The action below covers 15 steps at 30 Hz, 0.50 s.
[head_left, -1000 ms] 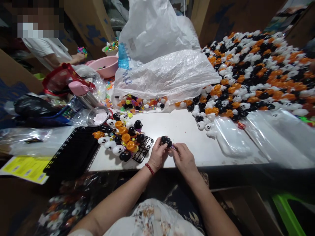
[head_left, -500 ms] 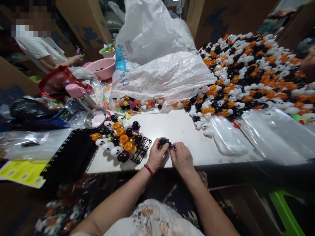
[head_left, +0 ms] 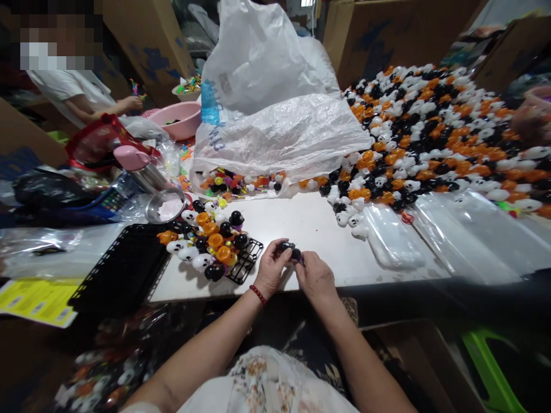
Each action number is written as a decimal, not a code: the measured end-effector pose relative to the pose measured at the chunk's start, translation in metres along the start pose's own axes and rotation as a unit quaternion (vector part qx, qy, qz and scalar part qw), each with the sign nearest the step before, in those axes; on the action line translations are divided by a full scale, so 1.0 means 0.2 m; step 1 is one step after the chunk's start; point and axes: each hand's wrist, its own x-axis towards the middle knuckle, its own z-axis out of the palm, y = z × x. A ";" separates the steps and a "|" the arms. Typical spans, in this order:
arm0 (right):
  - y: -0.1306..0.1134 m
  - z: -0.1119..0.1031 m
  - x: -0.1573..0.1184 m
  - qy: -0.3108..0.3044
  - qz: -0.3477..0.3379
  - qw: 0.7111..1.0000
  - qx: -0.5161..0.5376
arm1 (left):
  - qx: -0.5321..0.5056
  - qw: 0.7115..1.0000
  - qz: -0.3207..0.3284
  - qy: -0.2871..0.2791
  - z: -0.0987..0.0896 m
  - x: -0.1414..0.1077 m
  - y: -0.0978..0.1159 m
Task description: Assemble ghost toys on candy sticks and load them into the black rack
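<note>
Two bare hands work a small, glossy black piece (head_left: pixel 287 246) with rounded lobes over the near edge of a smooth white table (head_left: pixel 301 221). The left hand (head_left: pixel 272 267), a beaded red bracelet (head_left: pixel 257 295) at its wrist, is closed on the piece between thumb and fingers; the right hand (head_left: pixel 315 276) pinches its purple end, fingertips together. Just left of the hands, a cluster of shiny orange, black and white figures (head_left: pixel 209 235), some with ghost faces, sits on an openwork black plastic rack (head_left: pixel 246 261). Beyond it stands a round metal bowl (head_left: pixel 165 206), and a ridged black tray (head_left: pixel 123 267) lies at the table's near left corner. A crinkled, translucent white sack (head_left: pixel 279 126) rises along the far edge, small multicolored parts (head_left: pixel 245 182) at its mouth. Toward the far right corner spreads a heap of bulbous orange, black and white pieces (head_left: pixel 443 132), with slick clear plastic bags (head_left: pixel 394 235) in front. At far left, a person in a white shirt (head_left: pixel 71 89) holds a colorful item (head_left: pixel 135 89) near a smooth pink basin (head_left: pixel 181 120).
</note>
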 end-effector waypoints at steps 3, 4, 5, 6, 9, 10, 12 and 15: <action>0.01 -0.01 0.00 -0.013 0.020 0.998 0.052 | -0.020 1.000 0.007 -0.005 -0.02 0.01 -0.02; 0.01 -0.01 0.00 -0.018 0.023 0.997 0.072 | -0.031 0.999 0.009 -0.005 -0.02 0.01 -0.02; 0.02 -0.02 0.00 -0.023 0.027 0.995 0.089 | -0.043 0.999 0.010 -0.007 -0.02 0.01 -0.03; 0.02 -0.03 0.00 -0.029 0.031 0.994 0.103 | -0.056 0.998 0.010 -0.010 -0.03 0.02 -0.03; 0.02 -0.04 0.02 -0.055 0.057 0.989 0.123 | -0.098 0.995 -0.007 -0.016 -0.02 0.02 -0.04; 0.02 -0.04 0.03 -0.061 0.070 0.988 0.127 | -0.111 0.994 -0.011 -0.011 -0.02 0.02 -0.05; 0.00 -0.05 0.07 -0.062 0.087 0.984 0.143 | -0.119 0.993 -0.005 0.009 -0.01 0.02 -0.07; -0.06 -0.05 0.15 -0.055 0.096 0.973 0.202 | -0.063 0.997 0.036 0.037 0.00 -0.01 -0.09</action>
